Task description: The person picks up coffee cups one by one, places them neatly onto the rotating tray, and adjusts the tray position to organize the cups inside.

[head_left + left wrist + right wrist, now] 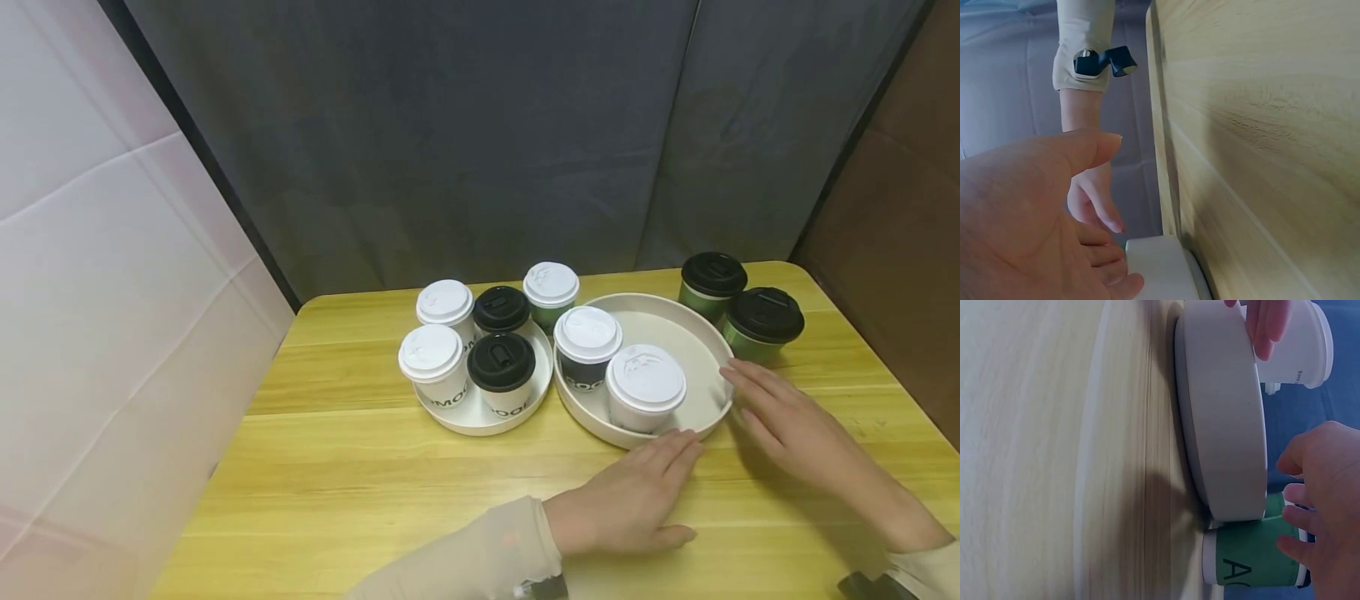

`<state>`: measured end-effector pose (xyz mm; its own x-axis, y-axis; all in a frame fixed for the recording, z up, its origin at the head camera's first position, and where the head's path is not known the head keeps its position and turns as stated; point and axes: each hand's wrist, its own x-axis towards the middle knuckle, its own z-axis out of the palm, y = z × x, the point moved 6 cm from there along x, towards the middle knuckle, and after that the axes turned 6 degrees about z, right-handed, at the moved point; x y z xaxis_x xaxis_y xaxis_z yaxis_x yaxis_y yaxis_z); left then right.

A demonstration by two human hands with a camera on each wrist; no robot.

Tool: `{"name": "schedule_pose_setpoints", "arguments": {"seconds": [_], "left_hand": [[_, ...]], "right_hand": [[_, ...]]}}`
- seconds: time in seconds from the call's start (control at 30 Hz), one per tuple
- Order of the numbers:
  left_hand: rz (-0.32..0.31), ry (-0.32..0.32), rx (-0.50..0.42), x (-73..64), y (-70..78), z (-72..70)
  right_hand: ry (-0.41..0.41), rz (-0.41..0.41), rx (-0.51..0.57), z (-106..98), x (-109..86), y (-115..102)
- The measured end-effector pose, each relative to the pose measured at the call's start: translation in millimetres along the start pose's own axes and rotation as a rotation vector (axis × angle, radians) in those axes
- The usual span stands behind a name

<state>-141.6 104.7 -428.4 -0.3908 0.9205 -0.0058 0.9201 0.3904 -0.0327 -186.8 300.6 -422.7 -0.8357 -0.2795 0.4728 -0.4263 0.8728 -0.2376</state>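
A large round cream tray carries two white-lidded cups, one with a dark body and one white. My left hand has its fingertips at the tray's front rim, fingers straight and thumb apart. At the right rim is my right hand, its fingers extended and loosely bent. Seen from the right wrist, that hand is beside the tray wall, close to a green cup. Whether it touches the rim is hard to tell. Neither hand grips a cup.
Left of the large tray, a smaller white round tray holds several cups with white or black lids. A white-lidded green cup stands behind, between the trays. Two black-lidded green cups stand at the right, near the wooden table's back edge.
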Motion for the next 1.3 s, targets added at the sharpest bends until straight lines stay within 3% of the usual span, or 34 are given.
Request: {"name": "schedule_pose_setpoints", "arguments": {"seconds": [0.27, 0.73, 0.97, 1.3], "left_hand": [[0.014, 0.042, 0.022, -7.3, -3.8, 4.7], [-0.004, 0.074, 0.001, -27.5, -14.5, 5.5], [-0.032, 0.062, -0.013, -37.9, -22.0, 6.3], [-0.078, 0.094, -0.018, -51.6, -32.3, 8.1]], "right_hand": [[0.012, -0.022, 0.004, -1, 1.2, -3], [-0.006, 0.008, -0.005, -1, 4.0, -13], [-0.003, 0.0, 0.008, -1, 5.1, -18], [-0.01, -0.01, 0.003, 2, 6.9, -25]]}}
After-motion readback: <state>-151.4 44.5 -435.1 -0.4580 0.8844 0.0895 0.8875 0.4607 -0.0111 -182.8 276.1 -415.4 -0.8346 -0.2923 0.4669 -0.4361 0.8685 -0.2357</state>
